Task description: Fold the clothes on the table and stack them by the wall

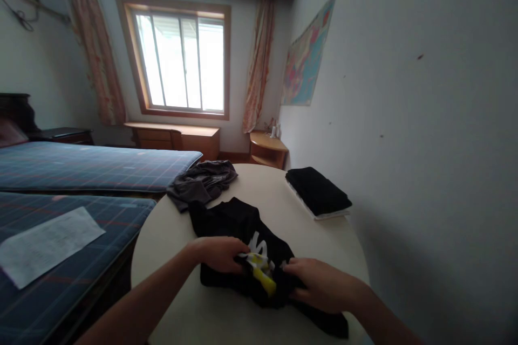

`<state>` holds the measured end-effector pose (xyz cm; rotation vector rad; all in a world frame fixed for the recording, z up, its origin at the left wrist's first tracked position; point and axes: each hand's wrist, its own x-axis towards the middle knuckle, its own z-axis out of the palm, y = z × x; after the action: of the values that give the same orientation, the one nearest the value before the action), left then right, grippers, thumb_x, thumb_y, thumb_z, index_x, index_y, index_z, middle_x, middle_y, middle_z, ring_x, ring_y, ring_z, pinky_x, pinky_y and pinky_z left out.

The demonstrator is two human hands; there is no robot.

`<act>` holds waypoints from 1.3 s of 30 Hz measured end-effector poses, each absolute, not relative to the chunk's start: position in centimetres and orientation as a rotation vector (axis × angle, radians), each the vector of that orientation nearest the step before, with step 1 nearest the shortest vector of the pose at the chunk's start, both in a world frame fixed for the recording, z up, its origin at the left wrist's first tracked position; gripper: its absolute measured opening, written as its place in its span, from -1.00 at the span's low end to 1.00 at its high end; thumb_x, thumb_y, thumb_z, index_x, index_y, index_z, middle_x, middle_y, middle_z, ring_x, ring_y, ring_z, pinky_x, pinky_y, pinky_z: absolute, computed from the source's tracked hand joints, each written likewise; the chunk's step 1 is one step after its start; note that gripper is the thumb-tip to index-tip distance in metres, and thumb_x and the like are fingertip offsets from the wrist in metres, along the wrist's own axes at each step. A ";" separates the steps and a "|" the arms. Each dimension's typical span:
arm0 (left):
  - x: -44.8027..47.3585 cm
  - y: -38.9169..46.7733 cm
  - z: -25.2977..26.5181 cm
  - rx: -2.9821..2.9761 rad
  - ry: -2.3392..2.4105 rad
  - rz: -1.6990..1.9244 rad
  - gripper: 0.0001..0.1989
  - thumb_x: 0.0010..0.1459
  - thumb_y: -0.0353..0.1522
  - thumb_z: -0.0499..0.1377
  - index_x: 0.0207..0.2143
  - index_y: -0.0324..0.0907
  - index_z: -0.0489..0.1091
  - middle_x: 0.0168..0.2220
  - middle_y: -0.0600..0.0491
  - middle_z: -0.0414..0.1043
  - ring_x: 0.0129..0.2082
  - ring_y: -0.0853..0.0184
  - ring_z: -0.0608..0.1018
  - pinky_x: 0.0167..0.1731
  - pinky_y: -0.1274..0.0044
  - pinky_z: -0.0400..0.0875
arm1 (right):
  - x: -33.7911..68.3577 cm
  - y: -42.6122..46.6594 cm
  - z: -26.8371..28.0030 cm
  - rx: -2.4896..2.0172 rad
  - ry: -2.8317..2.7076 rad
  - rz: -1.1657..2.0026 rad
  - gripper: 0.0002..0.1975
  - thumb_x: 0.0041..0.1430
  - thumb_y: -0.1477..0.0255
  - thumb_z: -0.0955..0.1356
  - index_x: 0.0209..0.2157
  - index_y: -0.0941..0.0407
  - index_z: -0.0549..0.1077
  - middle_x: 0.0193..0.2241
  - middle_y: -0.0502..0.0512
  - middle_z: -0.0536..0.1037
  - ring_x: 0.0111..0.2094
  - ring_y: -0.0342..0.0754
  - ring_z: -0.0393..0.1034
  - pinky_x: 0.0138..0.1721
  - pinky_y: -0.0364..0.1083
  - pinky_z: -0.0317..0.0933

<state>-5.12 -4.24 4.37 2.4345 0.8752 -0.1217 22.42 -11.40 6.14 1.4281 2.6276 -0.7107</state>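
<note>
A black garment [238, 218] with a white and yellow print lies bunched on the round cream table [259, 186]. My left hand [222, 253] grips its cloth beside the print, fingers closed. On the other side of the print, my right hand [318, 283] pinches the fabric, and a black strip of it, perhaps a sleeve, trails toward the table's near right edge. The print is creased between both hands. Whether the garment is a T-shirt or a long-sleeved top I cannot tell.
A crumpled dark grey garment [204, 180] rests at the table's far left edge. Folded black cloth [318, 191] with white beneath it sits at the right, near the wall. Left of the table are plaid mattresses [89, 164], one bearing a paper sheet [50, 242].
</note>
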 end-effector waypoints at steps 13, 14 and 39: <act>-6.7 1.6 6.6 2.245 1.463 0.697 -0.61 0.19 -0.16 0.10 -0.02 -0.16 0.43 -0.04 -0.04 0.53 -0.12 0.22 0.56 -0.06 0.48 0.39 | 23.8 -2.1 8.5 2.218 2.871 -0.919 -0.52 0.23 0.11 0.28 0.03 0.14 0.43 -0.04 0.21 0.54 -0.04 0.11 0.44 0.05 0.05 0.25; -6.6 1.5 6.2 2.255 1.522 0.712 -0.58 0.20 -0.13 0.09 0.02 -0.15 0.41 0.00 -0.05 0.51 -0.09 0.20 0.56 -0.05 0.47 0.39 | 23.5 -1.4 7.4 2.255 2.870 -0.870 -0.48 0.23 0.11 0.28 0.09 0.15 0.37 0.00 0.24 0.51 0.01 0.12 0.41 0.10 0.07 0.21; -10.5 5.3 7.8 2.322 1.333 0.561 -0.67 0.15 -0.15 0.10 -0.29 -0.22 0.47 -0.37 0.04 0.51 -0.36 0.29 0.51 -0.29 0.51 0.40 | 26.5 1.2 6.5 2.288 2.904 -0.251 -0.66 0.06 0.56 0.26 -0.17 0.06 0.54 -0.16 0.10 0.58 -0.09 0.02 0.45 0.02 -0.03 0.24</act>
<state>-10.45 5.34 7.79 2.3217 1.3333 0.5609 26.50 1.22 6.53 2.2877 2.9041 -0.2508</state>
